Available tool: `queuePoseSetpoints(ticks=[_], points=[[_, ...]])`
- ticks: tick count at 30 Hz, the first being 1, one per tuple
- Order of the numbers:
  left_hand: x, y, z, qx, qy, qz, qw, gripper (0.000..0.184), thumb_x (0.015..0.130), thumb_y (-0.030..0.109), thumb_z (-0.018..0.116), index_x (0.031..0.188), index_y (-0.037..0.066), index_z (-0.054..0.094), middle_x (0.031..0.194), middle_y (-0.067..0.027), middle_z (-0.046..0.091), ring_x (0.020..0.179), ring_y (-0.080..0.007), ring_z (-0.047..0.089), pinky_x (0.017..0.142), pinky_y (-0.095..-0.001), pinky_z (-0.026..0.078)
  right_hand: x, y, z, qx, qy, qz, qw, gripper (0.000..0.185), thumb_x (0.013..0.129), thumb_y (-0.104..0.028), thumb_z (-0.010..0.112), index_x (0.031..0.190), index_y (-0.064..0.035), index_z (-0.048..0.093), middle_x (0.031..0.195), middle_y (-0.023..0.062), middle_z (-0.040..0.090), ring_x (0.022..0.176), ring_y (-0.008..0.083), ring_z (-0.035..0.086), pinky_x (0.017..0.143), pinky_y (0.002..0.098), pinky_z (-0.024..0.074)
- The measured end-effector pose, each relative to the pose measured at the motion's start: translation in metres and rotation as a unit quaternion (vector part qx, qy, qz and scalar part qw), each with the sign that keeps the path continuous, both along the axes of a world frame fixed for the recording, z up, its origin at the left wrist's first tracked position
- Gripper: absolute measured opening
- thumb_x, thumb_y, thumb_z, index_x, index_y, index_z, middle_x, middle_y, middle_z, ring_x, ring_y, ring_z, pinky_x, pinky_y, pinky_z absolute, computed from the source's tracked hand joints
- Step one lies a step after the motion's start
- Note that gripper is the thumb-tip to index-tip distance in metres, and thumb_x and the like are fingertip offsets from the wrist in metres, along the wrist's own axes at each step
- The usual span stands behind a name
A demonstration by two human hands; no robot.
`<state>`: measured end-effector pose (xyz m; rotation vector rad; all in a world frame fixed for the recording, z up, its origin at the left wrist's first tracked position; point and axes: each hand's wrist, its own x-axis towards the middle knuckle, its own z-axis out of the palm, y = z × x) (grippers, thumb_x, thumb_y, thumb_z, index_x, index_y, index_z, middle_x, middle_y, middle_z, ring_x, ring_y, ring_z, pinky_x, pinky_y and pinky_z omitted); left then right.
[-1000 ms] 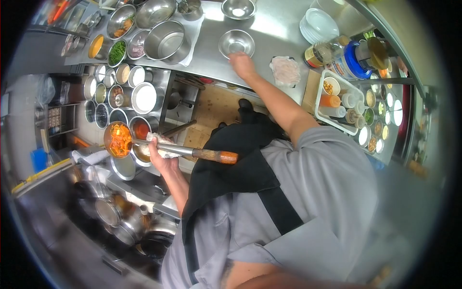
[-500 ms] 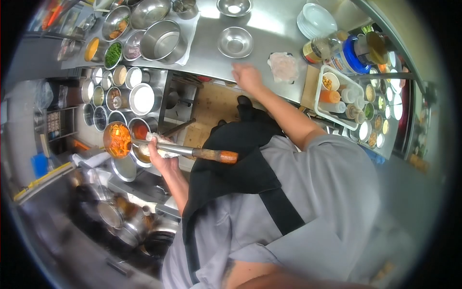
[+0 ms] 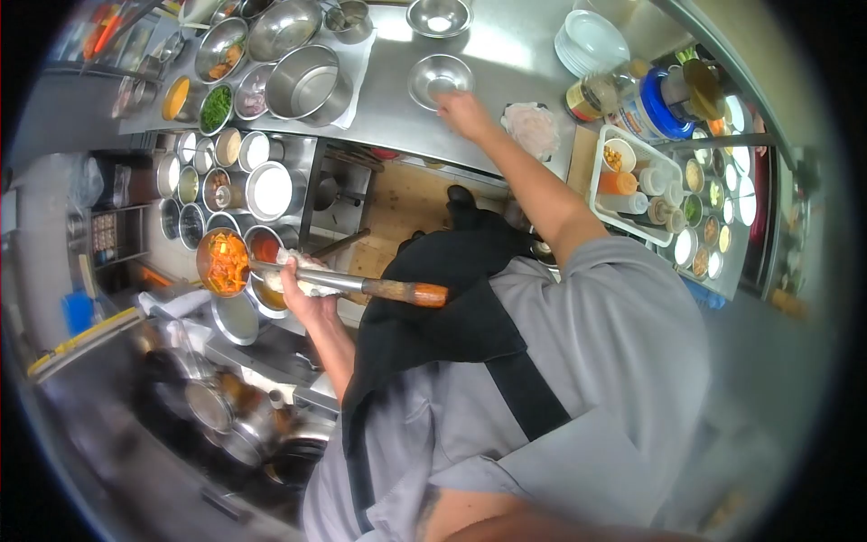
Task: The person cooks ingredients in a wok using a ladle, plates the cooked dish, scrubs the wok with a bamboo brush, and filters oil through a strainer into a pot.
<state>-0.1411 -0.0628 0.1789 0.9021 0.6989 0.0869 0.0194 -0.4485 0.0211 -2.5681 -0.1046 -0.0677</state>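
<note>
A long ladle with a wooden handle (image 3: 405, 292) lies across my left hand (image 3: 302, 294), whose fingers are wrapped round its metal shaft together with a white cloth (image 3: 312, 287). The ladle's bowl at the left holds orange-red food (image 3: 226, 262). My right hand (image 3: 461, 112) reaches over the steel counter to the near right rim of a small metal bowl (image 3: 440, 81); its fingertips are at the rim and what they hold, if anything, is too small to make out. Beside that hand, pale thin slices (image 3: 530, 131) lie on the counter.
Another metal bowl (image 3: 439, 16) stands behind the first. Stacked white plates (image 3: 594, 42), jars and a white basket of bottles (image 3: 632, 226) are at the right. A large pot (image 3: 312, 83) and several ingredient bowls are at the left, above containers of seasonings (image 3: 268, 191).
My right hand pulled back from the small bowl to the counter's front edge, then moved forward again to the bowl's rim. My left hand and the ladle have stayed nearly still.
</note>
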Motion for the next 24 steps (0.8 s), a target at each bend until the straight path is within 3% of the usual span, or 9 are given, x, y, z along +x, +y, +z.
queuePoseSetpoints(ticks=[2,4,6,9,11,15,18,22,24], points=[[0.0,0.006,-0.004,-0.009,-0.007,-0.008,1.0,0.021,0.086,0.019,0.065,0.095,0.002,0.055,0.079,-0.0084,0.059,0.069,-0.0191,0.058,0.061,-0.0311,0.048,-0.009,0.006,0.002,0.013,-0.019,-0.01,1.0,0.018,0.087,-0.02,0.066,0.102,-0.0108,0.065,0.09,0.0157,0.068,0.09,0.0344,0.064,0.083,0.0437,0.0499],[-0.001,0.007,-0.006,-0.005,-0.009,-0.005,1.0,0.021,0.086,0.018,0.065,0.096,0.002,0.055,0.079,-0.0084,0.059,0.068,-0.0191,0.057,0.061,-0.031,0.048,-0.034,0.027,0.019,0.185,0.013,-0.022,0.982,0.017,0.085,-0.019,0.067,0.1,-0.011,0.066,0.086,0.0158,0.068,0.084,0.036,0.065,0.077,0.0452,0.0516],[0.001,0.006,-0.005,-0.005,-0.005,0.001,1.0,0.022,0.086,0.018,0.065,0.096,0.002,0.055,0.079,-0.0086,0.059,0.068,-0.0191,0.057,0.061,-0.031,0.048,-0.057,0.049,0.036,0.173,0.133,0.001,0.976,0.016,0.084,-0.017,0.066,0.098,-0.0096,0.066,0.088,0.0153,0.069,0.082,0.0351,0.066,0.077,0.0463,0.0515],[0.004,0.0,-0.003,0.008,0.004,0.012,1.0,0.021,0.086,0.018,0.065,0.097,0.002,0.055,0.079,-0.0089,0.059,0.068,-0.0189,0.057,0.061,-0.0307,0.048,-0.091,0.079,-0.01,0.101,-0.022,0.084,0.991,0.013,0.083,-0.015,0.064,0.095,-0.0101,0.068,0.091,0.0138,0.07,0.086,0.0327,0.067,0.076,0.0448,0.052],[0.006,0.002,-0.008,-0.012,-0.017,-0.007,1.0,0.022,0.086,0.017,0.065,0.098,0.002,0.055,0.079,-0.0093,0.059,0.068,-0.0193,0.058,0.062,-0.0308,0.049,-0.104,0.086,-0.015,0.031,0.112,0.069,0.991,0.016,0.087,-0.014,0.057,0.098,-0.0097,0.067,0.086,0.0049,0.072,0.081,0.0295,0.068,0.074,0.0407,0.0528],[0.01,0.005,-0.016,-0.029,-0.009,-0.019,0.999,0.021,0.086,0.017,0.065,0.098,0.002,0.055,0.08,-0.0094,0.059,0.069,-0.0198,0.058,0.062,-0.031,0.049,-0.102,0.07,-0.004,0.042,0.176,0.075,0.981,0.02,0.083,-0.009,0.056,0.099,-0.0109,0.068,0.09,0.004,0.073,0.088,0.0298,0.068,0.076,0.0409,0.0536],[0.014,0.005,-0.02,-0.046,-0.013,-0.025,0.999,0.021,0.086,0.017,0.065,0.097,0.001,0.056,0.08,-0.0096,0.059,0.069,-0.02,0.059,0.061,-0.0314,0.05,-0.097,0.039,-0.003,0.045,0.086,0.03,0.995,0.02,0.082,-0.015,0.06,0.099,-0.0133,0.069,0.093,0.0058,0.073,0.086,0.0303,0.069,0.075,0.0425,0.0546],[0.014,0.002,-0.012,-0.035,-0.01,-0.039,0.999,0.022,0.086,0.017,0.064,0.097,0.001,0.056,0.08,-0.0098,0.059,0.069,-0.0199,0.059,0.06,-0.0316,0.05,-0.095,-0.016,0.042,-0.092,0.098,-0.152,0.979,0.02,0.088,-0.016,0.054,0.104,-0.0098,0.066,0.092,0.0139,0.072,0.087,0.0351,0.069,0.078,0.0467,0.0544],[0.012,0.003,-0.012,-0.039,-0.008,-0.053,0.998,0.022,0.086,0.017,0.064,0.098,0.0,0.056,0.08,-0.0099,0.059,0.069,-0.0198,0.059,0.06,-0.0316,0.05,-0.093,-0.068,-0.015,-0.184,-0.033,-0.208,0.96,0.025,0.087,-0.02,0.054,0.106,-0.0088,0.067,0.099,0.0181,0.07,0.093,0.0353,0.067,0.081,0.0477,0.0531]])
